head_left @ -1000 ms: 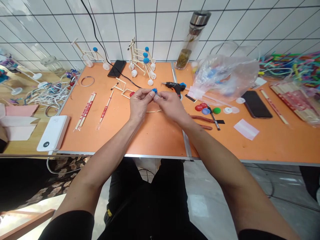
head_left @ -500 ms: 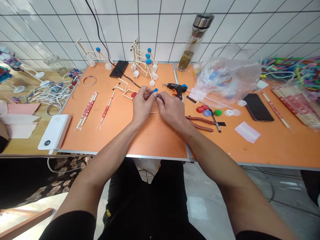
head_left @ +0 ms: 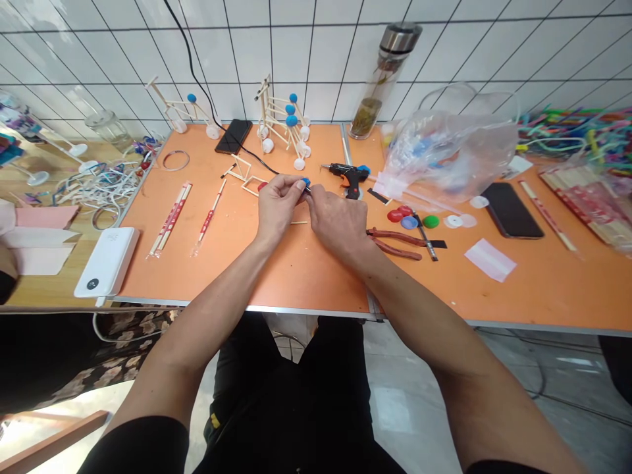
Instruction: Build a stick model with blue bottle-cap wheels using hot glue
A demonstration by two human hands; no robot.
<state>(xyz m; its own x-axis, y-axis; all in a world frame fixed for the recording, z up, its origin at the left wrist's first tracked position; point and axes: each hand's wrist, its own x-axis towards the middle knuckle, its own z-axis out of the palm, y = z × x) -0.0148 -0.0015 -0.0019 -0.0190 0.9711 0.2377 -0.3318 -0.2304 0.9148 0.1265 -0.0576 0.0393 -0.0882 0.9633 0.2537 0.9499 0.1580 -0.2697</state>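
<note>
My left hand (head_left: 277,209) is closed in a pinch on a small blue cap (head_left: 306,182), mostly covered by the fingers. Close beside it, my right hand (head_left: 340,218) is curled round a thin dark tool (head_left: 307,189) whose tip touches or nearly touches the cap; its kind is hidden in the fist. Below the fingers lies a short wooden stick (head_left: 299,222). A small frame of sticks (head_left: 241,168) and a red cap (head_left: 261,187) rest just left of my left hand. Right of my right hand are pliers (head_left: 397,242) with reddish handles.
A black glue gun (head_left: 348,174) lies behind my right hand. Stick models with blue balls (head_left: 291,120) stand at the back. A tall glass bottle (head_left: 370,112), a clear plastic bag (head_left: 449,151), phones (head_left: 513,209), coloured caps (head_left: 431,222) and a white power bank (head_left: 106,261) lie around.
The blue cap has turned and sunk lower between my fingers. My right hand has rolled slightly, and the dark tool shows more against the cap.
</note>
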